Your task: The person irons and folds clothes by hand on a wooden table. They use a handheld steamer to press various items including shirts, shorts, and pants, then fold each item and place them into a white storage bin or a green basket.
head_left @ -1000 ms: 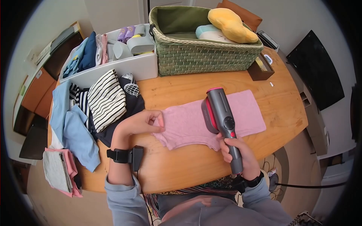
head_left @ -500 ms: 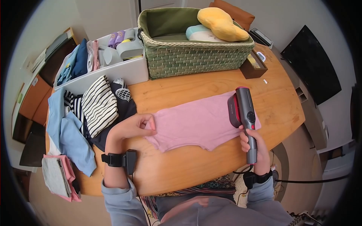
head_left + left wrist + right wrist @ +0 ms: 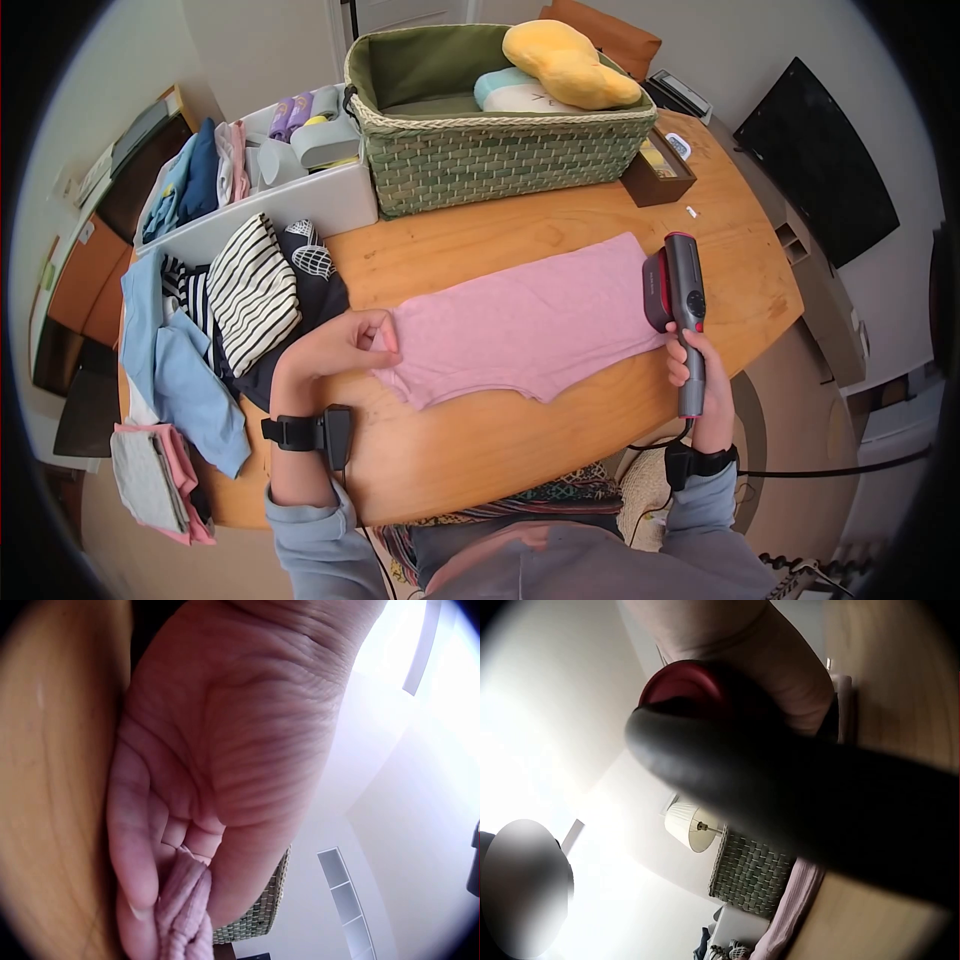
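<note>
Behind pink garment [image 3: 525, 315] pinched by left hand [image 3: 340, 345]: wicker basket [image 3: 500, 150]; steamer [image 3: 680, 290] in right hand's [image 3: 700, 385] grip.

Steamer [image 3: 680, 285] now off garment's [image 3: 520, 320] right end

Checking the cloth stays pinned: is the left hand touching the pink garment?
Touching. The left wrist view shows the left hand with its fingers pinching the pink garment.
</note>
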`<state>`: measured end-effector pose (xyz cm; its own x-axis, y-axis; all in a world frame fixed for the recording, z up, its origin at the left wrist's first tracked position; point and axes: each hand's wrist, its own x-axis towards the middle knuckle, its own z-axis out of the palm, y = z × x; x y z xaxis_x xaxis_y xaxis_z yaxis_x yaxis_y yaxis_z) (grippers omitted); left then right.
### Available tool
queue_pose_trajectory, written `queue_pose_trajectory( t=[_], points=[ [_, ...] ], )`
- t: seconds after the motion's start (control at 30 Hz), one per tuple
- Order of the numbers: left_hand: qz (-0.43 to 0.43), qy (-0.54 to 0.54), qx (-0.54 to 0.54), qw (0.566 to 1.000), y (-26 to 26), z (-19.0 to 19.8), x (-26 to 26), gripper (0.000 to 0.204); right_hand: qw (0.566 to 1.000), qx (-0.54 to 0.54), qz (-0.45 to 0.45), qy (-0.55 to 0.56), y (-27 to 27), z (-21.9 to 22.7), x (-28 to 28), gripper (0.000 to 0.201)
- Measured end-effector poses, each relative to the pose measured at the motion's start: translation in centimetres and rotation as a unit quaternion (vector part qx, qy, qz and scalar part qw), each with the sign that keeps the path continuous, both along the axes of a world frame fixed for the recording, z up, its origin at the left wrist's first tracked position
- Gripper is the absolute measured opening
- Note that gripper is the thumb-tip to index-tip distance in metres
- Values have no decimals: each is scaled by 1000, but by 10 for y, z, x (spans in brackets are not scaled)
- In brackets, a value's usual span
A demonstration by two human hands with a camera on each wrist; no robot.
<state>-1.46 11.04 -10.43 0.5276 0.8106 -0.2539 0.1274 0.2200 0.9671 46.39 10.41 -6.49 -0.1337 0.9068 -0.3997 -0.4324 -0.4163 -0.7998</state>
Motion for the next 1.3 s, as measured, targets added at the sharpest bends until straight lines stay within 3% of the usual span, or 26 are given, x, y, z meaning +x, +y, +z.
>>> queue_pose_trajectory(
  t=[0.13, 0.33, 0.47, 0.57, 0.63, 0.73, 0.93, 0.97, 1.0, 1.03, 1.07, 1.1, 1.17, 1.23, 1.3],
  points=[
    [-1, -4, -3, 1000, 0, -1, 0, 11, 999, 5, -46, -1, 1, 7, 8, 24],
    [-4, -11, -6, 1000, 0, -1, -1, 12, 998, 2, -47, 30, 1, -1, 42, 23],
    [-10, -5, -7, 1000, 0, 1, -1, 9, 998, -20, -59, -10, 9, -2, 74, 25],
    [30, 16, 32, 999, 1, 4, 4, 7, 997, -22, -25, -64, 20, 5, 96, 29],
    [117, -9, 100, 988, 3, 0, 8, 7, 991, -8, -22, -128, 27, 9, 110, 30],
    [177, 26, 140, 974, 7, -4, 6, 8, 975, 5, -7, -223, 42, 15, 134, 34],
    [293, 10, 130, 947, 5, 5, 11, 10, 929, -8, 21, -368, 53, 27, 140, 37],
    [289, 14, 134, 948, 6, 4, 12, 10, 792, 70, -18, -607, 51, 25, 134, 39],
    [293, 43, 156, 942, 6, 4, 12, 13, 588, 141, -56, -794, 50, 23, 124, 40],
    [297, 72, 177, 936, 6, 3, 13, 17, 593, 140, -60, -791, 45, 30, 104, 40],
    [300, 102, 199, 927, 7, 2, 12, 22, 516, 190, -82, -831, 37, 44, 75, 41],
    [246, 169, 252, 921, 8, 1, 7, 42, 435, 237, -102, -862, 33, 51, 50, 41],
    [219, 175, 268, 922, 4, 7, 12, 50, 609, 321, -18, -725, 34, 48, 20, 39],
    [172, 176, 255, 935, 3, 13, 12, 64, 730, 261, 157, -611, 32, 60, -30, 36],
    [180, 167, 245, 938, 3, 14, 13, 61, 756, 333, 263, -498, 45, 45, -65, 34]
  ],
)
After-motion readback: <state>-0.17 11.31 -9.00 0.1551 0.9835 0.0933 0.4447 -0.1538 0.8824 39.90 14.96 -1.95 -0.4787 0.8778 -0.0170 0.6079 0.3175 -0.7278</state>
